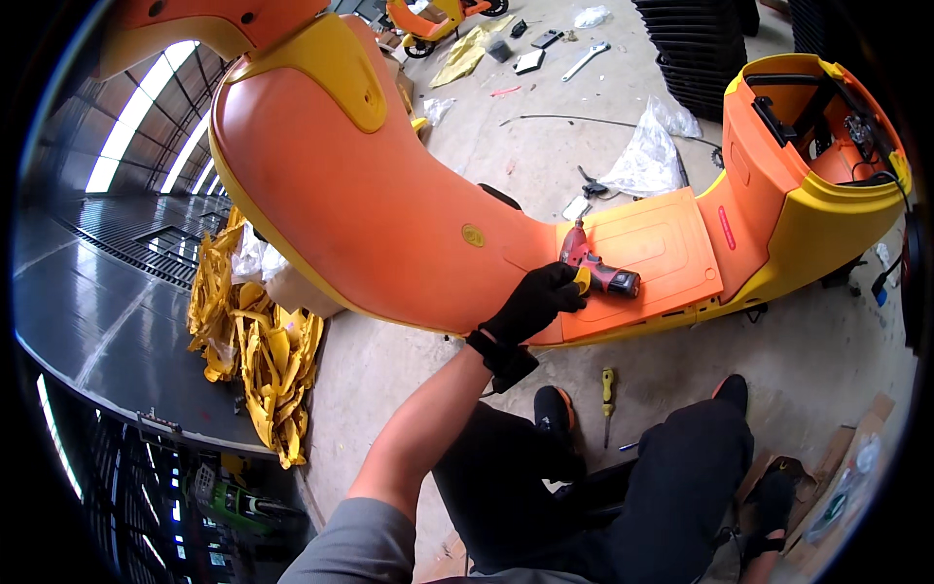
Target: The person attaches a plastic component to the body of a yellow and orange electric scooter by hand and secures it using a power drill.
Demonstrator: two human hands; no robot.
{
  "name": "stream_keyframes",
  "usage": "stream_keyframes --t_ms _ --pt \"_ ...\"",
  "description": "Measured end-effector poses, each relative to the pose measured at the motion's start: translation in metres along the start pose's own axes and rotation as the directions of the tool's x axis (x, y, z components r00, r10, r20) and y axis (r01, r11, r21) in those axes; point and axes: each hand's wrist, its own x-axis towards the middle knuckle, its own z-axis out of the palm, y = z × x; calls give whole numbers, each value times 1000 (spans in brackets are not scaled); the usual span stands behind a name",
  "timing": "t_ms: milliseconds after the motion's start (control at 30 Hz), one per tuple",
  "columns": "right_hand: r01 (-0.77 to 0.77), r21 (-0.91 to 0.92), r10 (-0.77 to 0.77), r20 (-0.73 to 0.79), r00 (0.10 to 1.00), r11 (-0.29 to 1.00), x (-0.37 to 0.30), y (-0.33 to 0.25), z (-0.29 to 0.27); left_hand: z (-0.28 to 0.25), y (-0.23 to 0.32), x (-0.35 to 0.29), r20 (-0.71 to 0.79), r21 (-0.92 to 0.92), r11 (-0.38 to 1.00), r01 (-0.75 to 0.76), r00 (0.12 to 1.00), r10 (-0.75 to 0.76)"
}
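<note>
An orange and yellow scooter body [389, 214] lies in front of me on the concrete floor. My left hand [533, 304], in a black glove, grips a red cordless drill [595, 270] whose tip presses on the orange footboard panel [662, 243]. My right hand [773, 501], also in a black glove, is low at the lower right by an open cardboard box [827, 487]. Whether it holds anything is hidden. My knees in black trousers are bent below the scooter.
A yellow-handled screwdriver [607, 385] lies on the floor by my shoe. Crumpled yellow wrapping [255, 355] is piled at the left, a clear plastic bag [647, 156] and a wrench [585, 60] lie beyond the scooter, and stacked black parts [696, 49] stand at the back.
</note>
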Motion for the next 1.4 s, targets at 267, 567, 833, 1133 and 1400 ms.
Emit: stream_keyframes --t_ms 267,567,833,1133,1400 --pt "218 768 21 -288 957 602 22 -161 -222 -19 74 -22 -220 -247 935 -255 954 202" --pt "525 825 -301 -456 837 210 87 -323 -354 -13 100 -39 -241 -484 755 -442 897 370" --pt "539 836 -702 -322 635 105 106 -427 -371 -11 91 -49 -286 -456 754 -473 880 379" --pt "464 868 -634 -259 728 179 105 -446 -331 -11 79 -47 -282 -407 786 -465 883 376" --pt "524 849 -567 -401 720 65 110 -458 -307 -6 87 -56 -315 -110 904 -412 877 362"
